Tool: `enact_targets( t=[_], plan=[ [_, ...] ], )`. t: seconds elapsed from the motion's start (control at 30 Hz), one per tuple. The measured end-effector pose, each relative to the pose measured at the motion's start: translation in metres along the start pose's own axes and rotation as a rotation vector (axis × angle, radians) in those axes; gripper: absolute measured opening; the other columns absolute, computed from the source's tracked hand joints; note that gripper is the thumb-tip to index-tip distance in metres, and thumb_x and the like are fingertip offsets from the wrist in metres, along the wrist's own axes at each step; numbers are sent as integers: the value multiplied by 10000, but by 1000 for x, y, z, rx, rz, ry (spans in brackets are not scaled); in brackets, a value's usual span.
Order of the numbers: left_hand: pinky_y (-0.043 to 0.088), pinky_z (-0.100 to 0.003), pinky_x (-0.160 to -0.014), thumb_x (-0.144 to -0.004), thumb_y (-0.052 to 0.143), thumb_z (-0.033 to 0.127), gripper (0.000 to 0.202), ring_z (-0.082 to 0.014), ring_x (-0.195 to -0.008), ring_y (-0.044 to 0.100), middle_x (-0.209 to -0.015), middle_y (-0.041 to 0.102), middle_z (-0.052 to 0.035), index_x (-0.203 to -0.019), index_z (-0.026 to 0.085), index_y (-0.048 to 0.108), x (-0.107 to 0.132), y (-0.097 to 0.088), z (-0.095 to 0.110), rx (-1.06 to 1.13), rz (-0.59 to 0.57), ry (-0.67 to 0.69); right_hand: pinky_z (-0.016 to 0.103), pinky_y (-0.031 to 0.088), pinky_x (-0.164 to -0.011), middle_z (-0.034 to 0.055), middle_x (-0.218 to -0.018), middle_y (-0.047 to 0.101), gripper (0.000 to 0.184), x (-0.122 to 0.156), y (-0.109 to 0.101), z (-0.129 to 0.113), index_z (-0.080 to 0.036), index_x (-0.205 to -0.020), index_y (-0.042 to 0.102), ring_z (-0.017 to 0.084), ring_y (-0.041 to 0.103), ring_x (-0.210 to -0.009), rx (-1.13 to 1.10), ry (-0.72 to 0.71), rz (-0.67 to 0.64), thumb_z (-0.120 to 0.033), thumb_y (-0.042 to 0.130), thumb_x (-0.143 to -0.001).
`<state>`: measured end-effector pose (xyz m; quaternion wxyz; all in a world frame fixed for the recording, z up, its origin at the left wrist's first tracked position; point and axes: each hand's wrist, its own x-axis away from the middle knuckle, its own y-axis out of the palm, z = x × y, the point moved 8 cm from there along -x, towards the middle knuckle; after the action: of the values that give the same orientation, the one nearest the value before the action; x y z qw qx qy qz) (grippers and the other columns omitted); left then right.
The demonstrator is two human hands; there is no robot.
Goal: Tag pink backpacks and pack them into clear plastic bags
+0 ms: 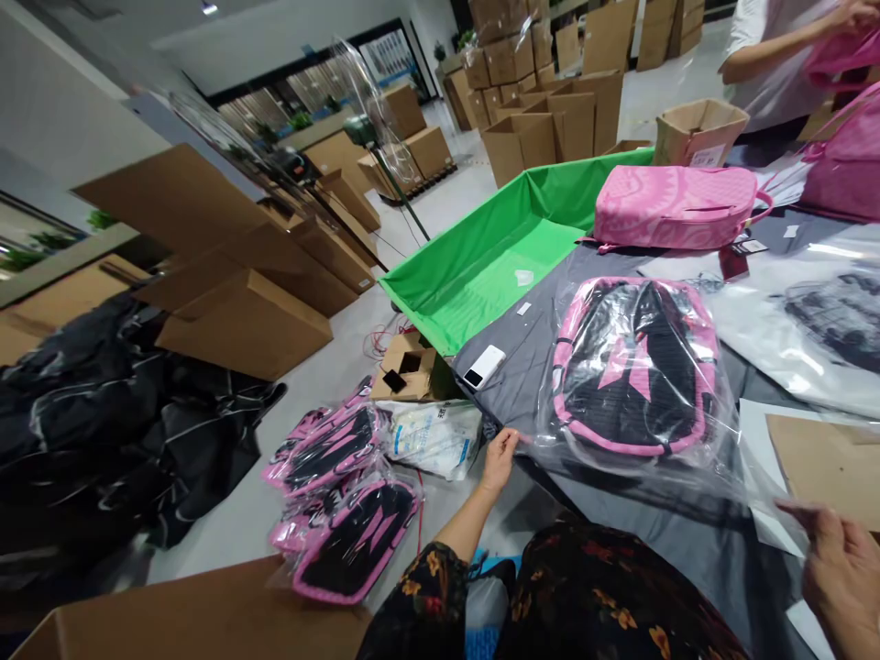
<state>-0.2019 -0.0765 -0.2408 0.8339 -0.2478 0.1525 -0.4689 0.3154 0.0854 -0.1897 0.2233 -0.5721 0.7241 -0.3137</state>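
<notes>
In front of me on the grey cloth lies a pink and black backpack [636, 367], back panel up, inside a clear plastic bag [721, 426]. My left hand [501, 456] pinches the bag's edge at the table's near left side. Far to the right, my right hand [842, 568] grips the opposite end of the same plastic, which stretches between the two hands. Behind the bagged one, a pink backpack [677, 209] without wrapping lies on its side.
Bagged backpacks [357, 541] are piled on the floor at left, beside a white printed bag [436, 438] and an opened carton [412, 367]. A white power bank-like device [485, 367] lies near the green-lined bin [481, 266]. Another person [776, 64] handles a pink bag at upper right.
</notes>
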Motion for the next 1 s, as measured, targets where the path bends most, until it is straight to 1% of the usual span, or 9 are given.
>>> enact_targets(
  t=[0.2,0.27,0.33,0.4,0.5,0.57,0.67,0.83,1.0],
  plan=[
    [471,-381,-912,-1010,420,481,421,-215,-686,623,-550,611,5,-761,244,662,-34,10,8,-89,47,-26,414,515,-834,63,-655,625,289,-9,25,-3,-241,-837,546,293,661,-765,-85,100,-31,-492,406,-804],
    [418,-458,-1012,-1004,451,448,345,-263,-870,646,-739,704,-48,-894,246,707,-36,14,19,-136,83,-6,424,507,-837,57,-657,622,292,-8,24,0,-247,-848,550,298,653,-767,-82,103,-20,-497,404,-805],
    [321,-520,-1115,-984,513,448,310,-318,-1147,587,-1092,732,-119,-1116,245,707,-32,27,39,-166,102,48,439,492,-879,57,-669,617,298,-7,20,1,-251,-858,548,312,650,-813,-75,102,7,-500,394,-807],
    [240,-527,-1176,-941,607,491,401,-333,-1265,519,-1268,680,-135,-1255,248,665,-26,53,70,-184,26,181,440,482,-914,60,-681,616,308,-6,17,1,-249,-863,552,318,653,-853,-75,96,21,-504,388,-808],
    [215,-528,-1184,-836,721,624,539,-314,-1175,553,-1146,703,-108,-1202,231,675,-13,106,120,-268,-229,477,446,485,-913,72,-686,627,304,-5,15,-2,-244,-851,556,324,657,-862,-78,95,25,-496,396,-794],
    [250,-524,-1147,-787,750,673,568,-294,-1091,565,-1045,703,-88,-1100,204,683,-8,128,137,-333,-358,577,453,487,-896,78,-677,634,288,-5,14,-2,-248,-830,547,327,656,-843,-80,102,35,-493,403,-786],
    [280,-492,-1102,-837,742,607,435,-265,-1043,561,-985,706,-63,-984,203,675,-10,135,141,-333,-446,547,434,487,-889,74,-684,650,293,-6,14,0,-254,-821,547,313,658,-840,-94,94,36,-510,408,-790],
    [243,-488,-1099,-1002,592,374,203,-238,-1062,556,-945,717,-45,-918,217,689,-20,126,134,-297,-489,440,433,487,-870,80,-680,654,364,-10,17,5,-252,-826,553,304,653,-817,-126,74,12,-574,392,-767],
    [267,-429,-1060,-959,661,323,176,-211,-1051,568,-916,726,-19,-829,211,702,-45,134,135,-289,-578,399,439,520,-776,45,-638,656,443,-15,21,9,-254,-842,552,269,644,-661,-165,71,-31,-664,425,-736]
  ],
)
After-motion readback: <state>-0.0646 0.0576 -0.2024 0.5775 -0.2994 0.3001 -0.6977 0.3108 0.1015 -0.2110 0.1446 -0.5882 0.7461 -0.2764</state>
